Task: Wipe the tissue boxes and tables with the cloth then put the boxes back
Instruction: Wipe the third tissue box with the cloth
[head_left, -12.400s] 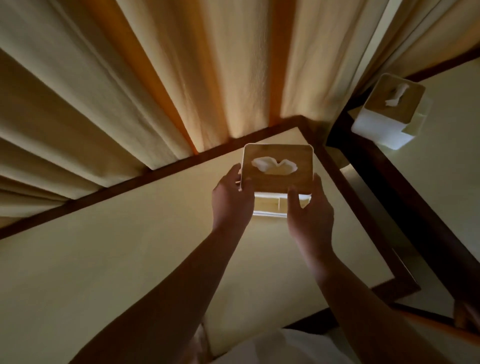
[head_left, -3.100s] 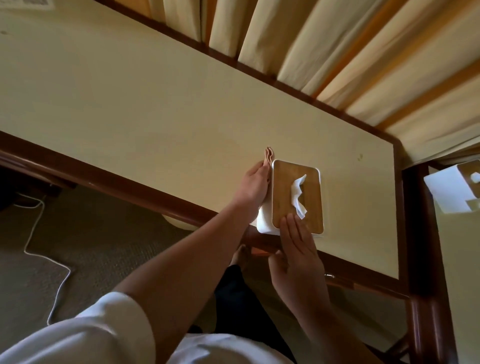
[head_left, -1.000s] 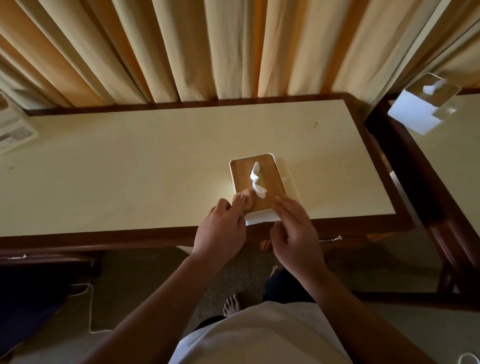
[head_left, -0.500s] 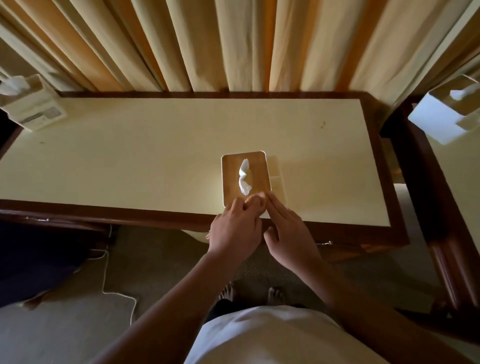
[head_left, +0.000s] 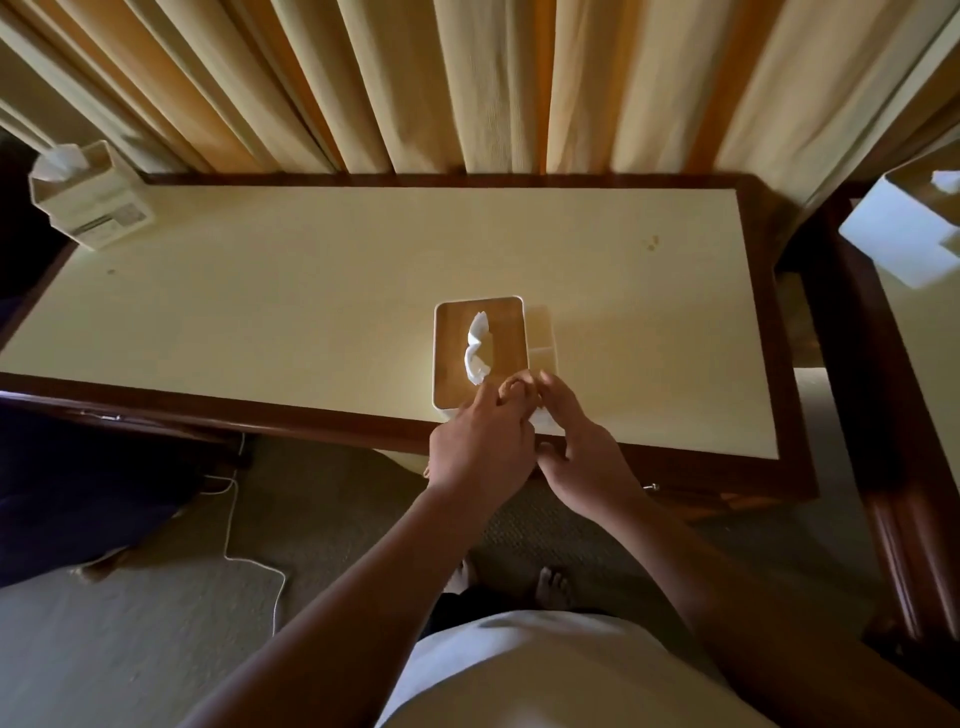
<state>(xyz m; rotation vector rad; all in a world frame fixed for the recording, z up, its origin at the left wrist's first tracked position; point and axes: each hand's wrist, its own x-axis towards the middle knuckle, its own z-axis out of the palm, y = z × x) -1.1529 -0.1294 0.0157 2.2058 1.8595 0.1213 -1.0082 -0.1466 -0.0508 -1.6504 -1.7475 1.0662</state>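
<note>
Hands meet at near end of white tissue box with wooden lid (head_left: 479, 358), landmark here. Left hand (head_left: 480, 447) curled, fingertips on lid's near edge; pinkish cloth barely visible at fingertips, grip on it unclear. Right hand (head_left: 579, 447) loosely curled against box's near right corner, steadying. Box sits near front edge of cream table with dark wood frame (head_left: 311, 291). Advice: brace box, wipe lid with short strokes, avoid snagging protruding tissue. Beyond box, left: second white tissue box (head_left: 91, 200); right: third white box (head_left: 906, 228).
</note>
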